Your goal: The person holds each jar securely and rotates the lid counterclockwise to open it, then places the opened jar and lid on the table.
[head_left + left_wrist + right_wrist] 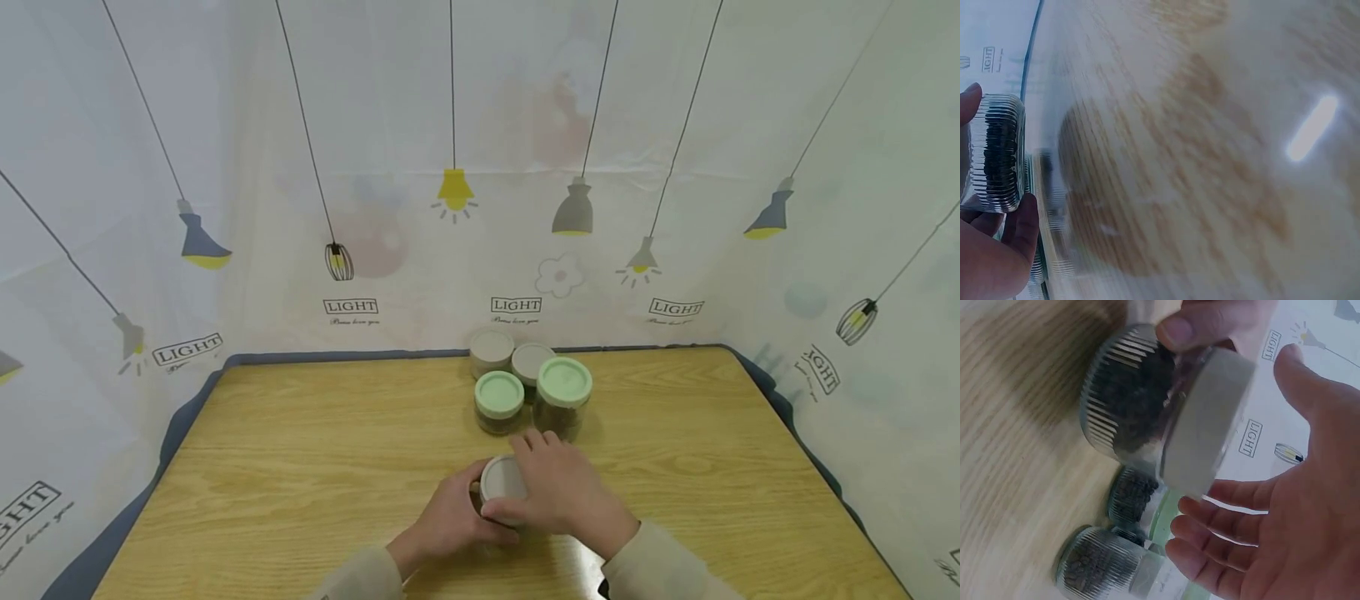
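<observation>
A ribbed glass jar (501,486) with a grey lid and dark contents stands at the table's near middle. My left hand (448,518) grips its side from the left. In the left wrist view that hand (988,259) has fingertips curled round the jar (997,153). My right hand (561,490) lies over the lid from the right. In the right wrist view its fingers (1210,528) are straight and spread beside the grey lid (1207,422), with a gap between palm and lid. A left thumb (1175,328) presses on the glass.
Behind the hands stand several more jars: two with green lids (498,398) (564,387) and two with grey lids (491,350) (531,360). The wooden table (300,450) has a blue edge. A printed curtain (225,208) closes in the back and both sides.
</observation>
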Demonstrator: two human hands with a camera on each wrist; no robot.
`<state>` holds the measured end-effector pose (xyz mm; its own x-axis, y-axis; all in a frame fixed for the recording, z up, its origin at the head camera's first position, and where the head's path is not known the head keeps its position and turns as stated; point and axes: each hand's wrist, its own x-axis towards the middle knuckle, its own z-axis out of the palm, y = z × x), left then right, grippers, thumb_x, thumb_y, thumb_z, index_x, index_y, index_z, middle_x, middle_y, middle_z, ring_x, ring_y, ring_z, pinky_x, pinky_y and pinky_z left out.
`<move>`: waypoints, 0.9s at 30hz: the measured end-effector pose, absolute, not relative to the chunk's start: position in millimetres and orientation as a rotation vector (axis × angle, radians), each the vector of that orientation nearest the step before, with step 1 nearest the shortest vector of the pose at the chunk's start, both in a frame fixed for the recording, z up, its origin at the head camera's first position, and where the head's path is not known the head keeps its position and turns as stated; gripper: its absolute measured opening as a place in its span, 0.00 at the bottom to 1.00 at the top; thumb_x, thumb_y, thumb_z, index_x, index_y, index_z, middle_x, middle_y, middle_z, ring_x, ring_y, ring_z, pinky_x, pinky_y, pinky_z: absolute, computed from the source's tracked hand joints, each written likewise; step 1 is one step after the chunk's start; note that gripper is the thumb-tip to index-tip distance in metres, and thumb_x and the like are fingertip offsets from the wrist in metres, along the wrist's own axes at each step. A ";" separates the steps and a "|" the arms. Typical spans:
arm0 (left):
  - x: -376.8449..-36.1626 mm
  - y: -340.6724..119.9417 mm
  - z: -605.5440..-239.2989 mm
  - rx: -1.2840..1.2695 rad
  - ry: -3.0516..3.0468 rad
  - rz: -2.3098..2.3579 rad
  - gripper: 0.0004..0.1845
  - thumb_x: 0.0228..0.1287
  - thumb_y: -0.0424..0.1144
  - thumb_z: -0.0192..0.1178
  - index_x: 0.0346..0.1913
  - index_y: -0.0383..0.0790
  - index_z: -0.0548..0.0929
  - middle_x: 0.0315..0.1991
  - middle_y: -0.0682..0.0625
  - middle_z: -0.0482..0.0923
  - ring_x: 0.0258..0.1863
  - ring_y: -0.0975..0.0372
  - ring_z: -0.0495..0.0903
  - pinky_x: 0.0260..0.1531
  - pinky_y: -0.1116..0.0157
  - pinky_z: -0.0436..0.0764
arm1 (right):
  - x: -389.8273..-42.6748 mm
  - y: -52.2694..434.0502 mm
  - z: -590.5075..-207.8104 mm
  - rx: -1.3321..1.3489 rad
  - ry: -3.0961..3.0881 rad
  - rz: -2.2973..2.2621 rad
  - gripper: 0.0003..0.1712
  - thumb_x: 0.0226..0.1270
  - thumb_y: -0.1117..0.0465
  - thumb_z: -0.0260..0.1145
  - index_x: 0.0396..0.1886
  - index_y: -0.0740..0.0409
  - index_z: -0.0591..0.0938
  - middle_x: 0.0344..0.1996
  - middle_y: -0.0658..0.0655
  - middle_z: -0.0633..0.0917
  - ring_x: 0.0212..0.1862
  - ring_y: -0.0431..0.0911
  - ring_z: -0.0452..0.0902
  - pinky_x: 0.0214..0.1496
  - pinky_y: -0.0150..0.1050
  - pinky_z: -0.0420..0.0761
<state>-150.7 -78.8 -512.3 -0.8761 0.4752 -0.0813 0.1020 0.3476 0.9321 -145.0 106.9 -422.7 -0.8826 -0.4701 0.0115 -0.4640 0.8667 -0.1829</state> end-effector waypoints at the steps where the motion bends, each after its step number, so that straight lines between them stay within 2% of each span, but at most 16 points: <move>1: -150.9 -78.6 -512.2 0.518 2.293 1.530 0.45 0.44 0.53 0.78 0.67 0.54 0.69 0.57 0.54 0.79 0.53 0.62 0.79 0.48 0.65 0.80 | -144.4 106.1 -423.6 -0.744 3.004 -0.284 0.50 0.49 0.22 0.62 0.54 0.59 0.75 0.46 0.58 0.80 0.45 0.52 0.76 0.41 0.48 0.80; 7: -151.1 -77.3 -510.7 0.565 2.374 1.492 0.46 0.44 0.54 0.77 0.68 0.47 0.69 0.59 0.51 0.78 0.55 0.60 0.78 0.52 0.65 0.78 | -143.0 102.5 -428.4 -0.743 2.980 -0.278 0.50 0.48 0.22 0.63 0.53 0.60 0.74 0.43 0.57 0.78 0.42 0.49 0.74 0.39 0.45 0.80; 13: -151.2 -76.6 -509.3 0.553 2.370 1.486 0.47 0.43 0.53 0.78 0.68 0.48 0.69 0.59 0.51 0.78 0.57 0.60 0.78 0.54 0.62 0.78 | -144.1 103.3 -430.3 -0.810 2.998 -0.276 0.45 0.48 0.26 0.68 0.50 0.60 0.76 0.40 0.56 0.78 0.41 0.48 0.74 0.38 0.44 0.80; 20: -152.4 -76.5 -512.3 0.546 2.346 1.489 0.47 0.42 0.54 0.78 0.68 0.50 0.69 0.60 0.53 0.77 0.57 0.61 0.77 0.55 0.63 0.77 | -148.6 106.9 -428.1 -0.905 2.908 -0.318 0.44 0.48 0.33 0.73 0.55 0.60 0.75 0.49 0.58 0.79 0.51 0.51 0.74 0.48 0.47 0.80; 27: -152.0 -77.0 -513.7 0.555 2.337 1.482 0.47 0.44 0.55 0.77 0.69 0.51 0.68 0.61 0.54 0.77 0.56 0.64 0.78 0.54 0.64 0.77 | -153.2 111.7 -425.4 -1.036 2.796 -0.356 0.46 0.46 0.40 0.77 0.63 0.55 0.73 0.55 0.54 0.77 0.56 0.49 0.72 0.55 0.46 0.78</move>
<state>-152.0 -77.0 -513.7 -0.8740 0.4824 -0.0591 0.1523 0.3873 0.9093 -153.2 111.7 -425.4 -0.7535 -0.6558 -0.0467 -0.6231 0.7350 -0.2674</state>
